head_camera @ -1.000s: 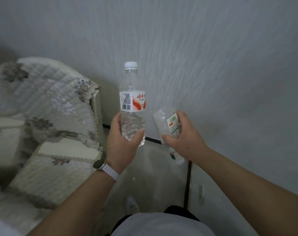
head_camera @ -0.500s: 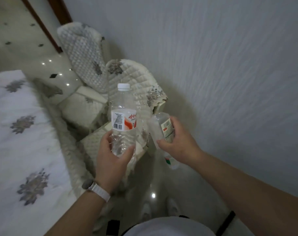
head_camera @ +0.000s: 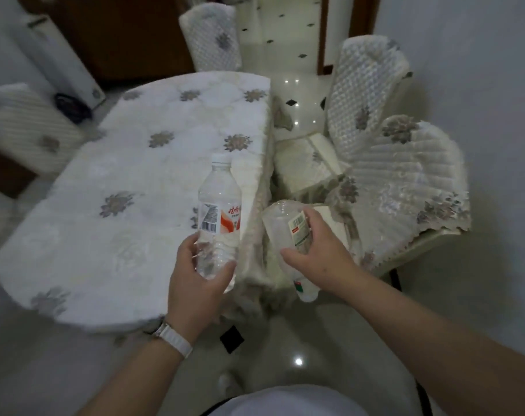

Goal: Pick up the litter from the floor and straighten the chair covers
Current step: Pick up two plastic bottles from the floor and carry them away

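the left hand (head_camera: 195, 283) grips an upright capped bottle (head_camera: 219, 211) by its base, the right hand (head_camera: 316, 256) wraps round a tilted bottle (head_camera: 280, 223), crooked chair covers (head_camera: 405, 187) just beyond it.

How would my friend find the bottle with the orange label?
Find the big table with the white flowered cloth. In front of its near right edge, the left hand holds a clear bottle upright. Unlike the tilted bottle in the right hand, it shows a white cap on top.
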